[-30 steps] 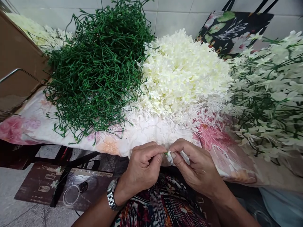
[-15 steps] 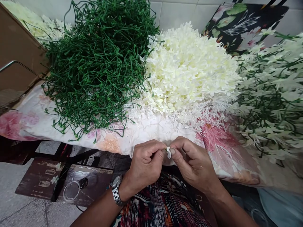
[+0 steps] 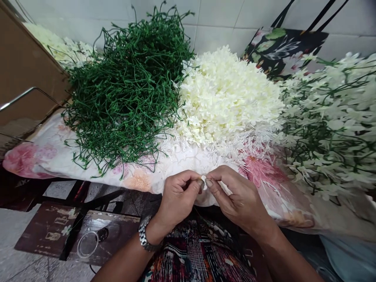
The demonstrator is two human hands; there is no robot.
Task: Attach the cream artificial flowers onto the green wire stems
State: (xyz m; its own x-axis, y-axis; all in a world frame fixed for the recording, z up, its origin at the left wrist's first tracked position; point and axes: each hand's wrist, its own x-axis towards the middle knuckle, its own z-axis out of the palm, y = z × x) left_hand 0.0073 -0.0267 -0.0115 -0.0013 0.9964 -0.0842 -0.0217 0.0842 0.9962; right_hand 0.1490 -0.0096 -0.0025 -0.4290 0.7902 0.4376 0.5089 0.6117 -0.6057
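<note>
Just below centre, the left hand [image 3: 179,196] and right hand [image 3: 236,196], thumbs pressed to forefingers, pinch a small white flower [image 3: 204,183], fingertips closer together than a second ago.

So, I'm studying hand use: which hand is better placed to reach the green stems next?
Probably the left hand: the green stems lie ahead on its side, while the right hand would reach across. Both meet at a small white flower, so neither is free.
</note>
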